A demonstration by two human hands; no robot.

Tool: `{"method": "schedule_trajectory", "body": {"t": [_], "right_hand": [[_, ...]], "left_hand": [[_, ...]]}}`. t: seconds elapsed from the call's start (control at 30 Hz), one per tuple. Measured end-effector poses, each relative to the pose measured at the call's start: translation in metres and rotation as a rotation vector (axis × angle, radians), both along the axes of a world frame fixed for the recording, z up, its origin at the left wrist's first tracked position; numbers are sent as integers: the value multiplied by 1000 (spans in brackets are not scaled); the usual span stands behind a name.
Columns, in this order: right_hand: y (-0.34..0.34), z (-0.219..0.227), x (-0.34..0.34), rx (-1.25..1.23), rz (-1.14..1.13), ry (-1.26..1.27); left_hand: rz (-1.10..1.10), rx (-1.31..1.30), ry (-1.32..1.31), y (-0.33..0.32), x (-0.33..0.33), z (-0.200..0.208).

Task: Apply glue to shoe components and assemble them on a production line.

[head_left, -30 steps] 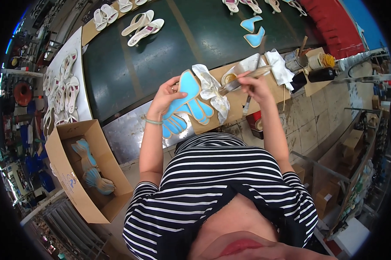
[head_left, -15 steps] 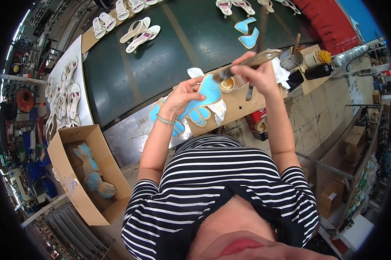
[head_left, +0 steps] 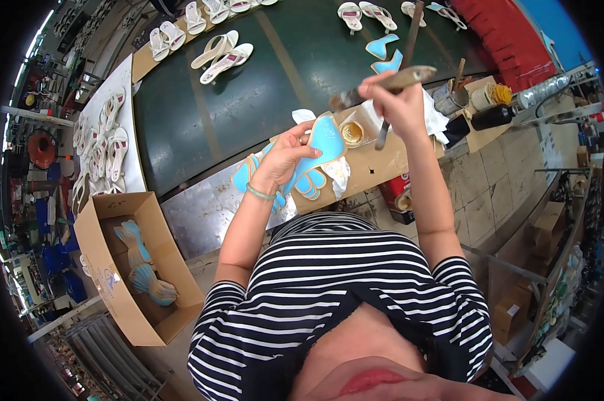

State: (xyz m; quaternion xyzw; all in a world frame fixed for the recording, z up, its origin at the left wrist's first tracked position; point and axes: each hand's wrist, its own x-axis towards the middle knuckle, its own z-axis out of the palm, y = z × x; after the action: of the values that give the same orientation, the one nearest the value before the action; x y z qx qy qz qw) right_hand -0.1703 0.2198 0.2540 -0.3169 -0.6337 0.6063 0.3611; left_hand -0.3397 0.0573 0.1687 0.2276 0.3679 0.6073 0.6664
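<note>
Head view: left fingers [head_left: 307,152] around blue insole [head_left: 327,138], right fingers [head_left: 377,94] around brush [head_left: 410,77], perhaps stick [head_left: 414,33] too.

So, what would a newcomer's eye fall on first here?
Probably the bright blue insole in the left hand, near the middle, with a brush in the right hand beside it. Next, white sandals on the dark green table above, then the open cardboard box at lower left.

Even light leaves soft glare on the green surface [head_left: 181,110]; edges bend.
</note>
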Motion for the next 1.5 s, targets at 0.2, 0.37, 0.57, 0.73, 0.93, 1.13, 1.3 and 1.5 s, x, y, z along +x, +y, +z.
{"method": "schedule_trajectory", "body": {"t": [0.2, 0.37, 0.57, 0.73, 0.93, 1.13, 1.3, 1.5], "right_hand": [[14, -17, -16, 67, -88, -8], [-20, -11, -11, 37, 100, -8], [-34, -4, -16, -46, -46, 108], [-4, -38, -15, -42, -239, 171], [-19, -47, -11, -29, -200, 137], [-53, -20, -2, -77, -50, 173], [-3, -42, 14, -151, -193, 174], [15, -33, -1, -112, -44, 114]], "left_hand": [[71, 21, -11, 6, 2, 3], [165, 12, 12, 2, 7, 8], [290, 46, 100, 6, 8, 2], [437, 90, 105, 13, 6, -4], [462, 134, 24, 15, 3, -6], [434, 95, 3, 11, -2, -1], [432, 89, -45, 16, 2, 11], [413, 142, -4, 10, 7, 3]]}}
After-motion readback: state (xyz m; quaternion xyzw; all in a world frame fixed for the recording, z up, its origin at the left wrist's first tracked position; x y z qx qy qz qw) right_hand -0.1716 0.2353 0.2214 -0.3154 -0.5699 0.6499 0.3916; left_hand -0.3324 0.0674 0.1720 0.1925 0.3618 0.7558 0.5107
